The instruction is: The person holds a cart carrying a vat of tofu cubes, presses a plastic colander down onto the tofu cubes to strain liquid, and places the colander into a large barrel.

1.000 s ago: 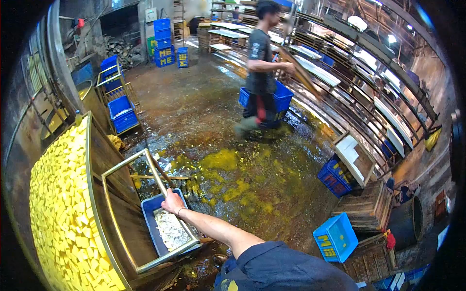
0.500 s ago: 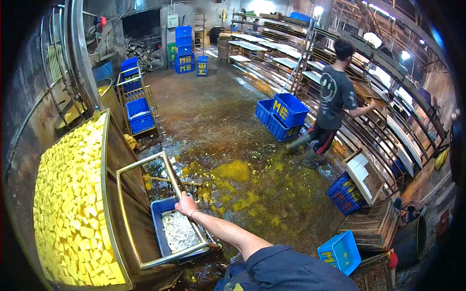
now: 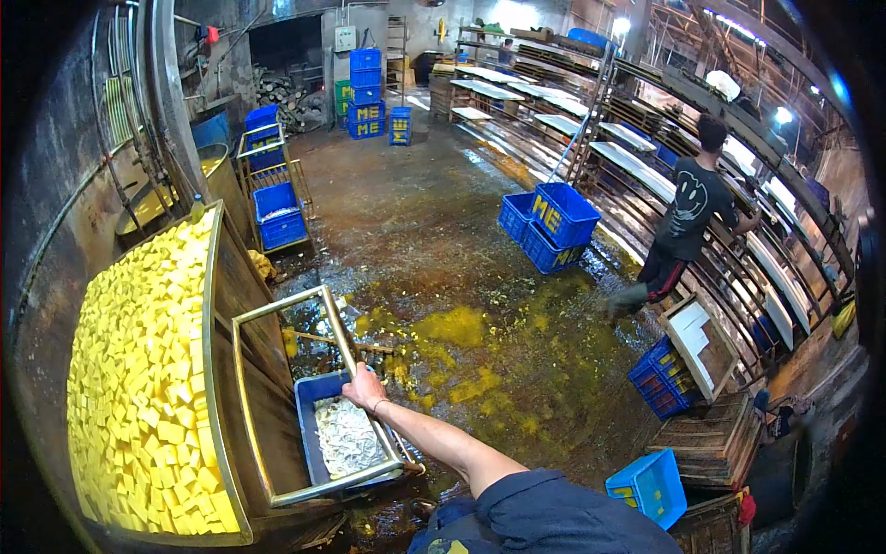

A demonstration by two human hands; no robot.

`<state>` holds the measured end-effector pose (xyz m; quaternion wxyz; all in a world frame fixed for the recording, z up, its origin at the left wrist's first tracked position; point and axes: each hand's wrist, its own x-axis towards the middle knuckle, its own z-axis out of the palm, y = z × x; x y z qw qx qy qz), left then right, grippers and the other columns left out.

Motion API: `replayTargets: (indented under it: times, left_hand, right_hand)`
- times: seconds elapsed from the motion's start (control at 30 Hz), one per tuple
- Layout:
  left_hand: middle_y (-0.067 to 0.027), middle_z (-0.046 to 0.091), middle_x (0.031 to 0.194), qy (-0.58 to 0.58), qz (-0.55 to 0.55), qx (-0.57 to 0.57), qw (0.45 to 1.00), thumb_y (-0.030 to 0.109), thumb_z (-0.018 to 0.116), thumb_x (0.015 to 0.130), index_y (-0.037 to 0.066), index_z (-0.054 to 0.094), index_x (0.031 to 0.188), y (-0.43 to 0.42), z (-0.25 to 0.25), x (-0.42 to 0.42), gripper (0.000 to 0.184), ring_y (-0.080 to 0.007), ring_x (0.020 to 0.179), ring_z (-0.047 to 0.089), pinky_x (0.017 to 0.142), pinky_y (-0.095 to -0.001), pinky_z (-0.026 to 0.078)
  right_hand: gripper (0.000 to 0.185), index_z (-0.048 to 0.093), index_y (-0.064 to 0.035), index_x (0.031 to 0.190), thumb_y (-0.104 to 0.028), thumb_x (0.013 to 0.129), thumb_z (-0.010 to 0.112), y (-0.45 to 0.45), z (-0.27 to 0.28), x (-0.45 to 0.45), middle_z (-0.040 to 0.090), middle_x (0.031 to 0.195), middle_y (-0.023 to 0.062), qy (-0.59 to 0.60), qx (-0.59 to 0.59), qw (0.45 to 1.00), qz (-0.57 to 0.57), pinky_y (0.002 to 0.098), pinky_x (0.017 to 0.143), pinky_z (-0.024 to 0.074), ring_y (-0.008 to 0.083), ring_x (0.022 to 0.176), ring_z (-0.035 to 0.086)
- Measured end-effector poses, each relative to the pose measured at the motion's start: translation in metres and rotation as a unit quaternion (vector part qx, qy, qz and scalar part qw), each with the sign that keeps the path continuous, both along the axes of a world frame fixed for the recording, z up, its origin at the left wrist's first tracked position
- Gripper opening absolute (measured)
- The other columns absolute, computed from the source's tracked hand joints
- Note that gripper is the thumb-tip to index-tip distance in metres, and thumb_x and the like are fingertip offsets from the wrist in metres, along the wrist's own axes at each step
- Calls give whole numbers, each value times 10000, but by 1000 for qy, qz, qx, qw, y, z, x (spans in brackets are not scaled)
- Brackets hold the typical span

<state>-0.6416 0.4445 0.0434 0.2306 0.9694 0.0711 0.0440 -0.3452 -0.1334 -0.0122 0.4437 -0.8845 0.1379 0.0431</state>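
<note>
My right hand [image 3: 366, 388] is closed around the side rail of a trolley's metal handle frame [image 3: 242, 374], with a thin band on the wrist. Below the hand, a blue crate [image 3: 307, 420] on the trolley holds pale, whitish scraps [image 3: 346, 439]. Left of the frame stands a large vat [image 3: 214, 369], heaped with small yellow blocks [image 3: 152, 369]. My left hand is out of view.
A person [image 3: 697, 203] stands at the long racks [image 3: 591, 152] of white boards on the right. Stacked blue crates [image 3: 554, 222] sit mid-floor. Yellow residue [image 3: 452, 325] covers the wet floor. A light blue tub [image 3: 651, 487] and wooden trays [image 3: 706, 439] are near right.
The other person has moved right along the racks, and the tray earlier by their hands no longer shows. My view has shifted slightly; my right hand keeps its hold on the handle frame.
</note>
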Motion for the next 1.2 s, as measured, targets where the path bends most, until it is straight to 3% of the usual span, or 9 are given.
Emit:
replayTargets:
  times: [0.4,0.67,0.9,1.2]
  left_hand:
    - [-146,546,1178,-7,39,-5,999,236,509,874,44,547,1153,13,-3,-34,340,-224,1132,479,961,-347,370]
    - [-145,549,1170,-10,75,-14,997,232,514,871,44,550,1144,17,-11,-72,333,-224,1123,482,956,-348,374]
    - [-144,552,1162,-6,103,-23,994,228,518,868,43,554,1137,16,-20,-106,328,-224,1116,485,952,-348,377]
    - [-143,556,1153,0,133,-32,991,224,523,865,43,558,1127,15,-28,-142,321,-225,1106,489,946,-349,380]
  right_hand:
    - [423,415,8,1044,-204,710,564,0,2,0,606,921,284,18,6,1000,0,496,753,484,435,857,601]
    - [420,450,42,1002,-217,706,601,0,4,-3,604,851,267,-2,28,1000,-1,472,734,487,418,815,602]
    - [398,448,25,1003,-209,707,573,-1,-4,2,595,901,310,-4,13,1000,4,497,762,474,450,856,592]
    - [411,457,34,996,-213,689,575,-1,-3,2,604,865,292,-13,27,1000,9,497,740,480,442,826,598]
